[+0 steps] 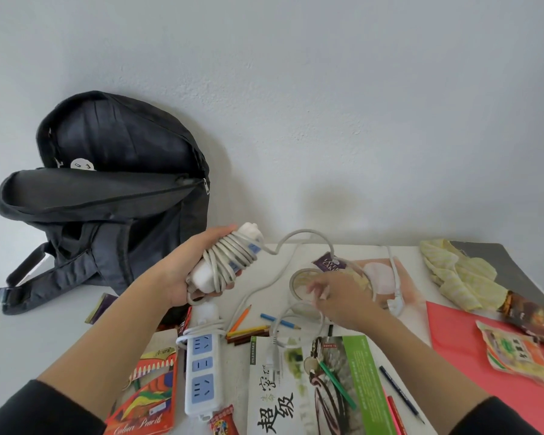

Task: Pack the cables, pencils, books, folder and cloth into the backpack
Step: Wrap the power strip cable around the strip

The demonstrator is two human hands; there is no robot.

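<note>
Nearest edge: a second power strip (200,365) with blue sockets is lying flat on the worktop (29,337) beside a box of colour pencils (148,390); a book (308,387) is lying open to its right with a green pencil across it.
Loose pencils: several are lying scattered (248,331) between the strip and the book, others at the book's right edge.
Red folder: it (471,346) is lying flat at the right, with snack packets on top.
Right hand: it (343,298) is reaching palm-down over the loose cord (305,237); the fingers (319,291) are blurred, so whether they are pinching the cord I cannot tell.
Left hand: it (182,271) is gripping a white power strip (226,262), the fingers wrapping round it and the coils already wound on.
Step in hand: judging by the coils, the person is winding the cord round its strip before packing.
Next move: it is calling for gathering the slack looping toward the right hand and laying it round the strip, then carrying the bundle left to the bag.
Cloth: a yellow one (459,277) is lying crumpled at the far right.
Backpack: it (107,196) is leaning against the wall at the far left, its main mouth gaping open, just beyond the left hand.
</note>
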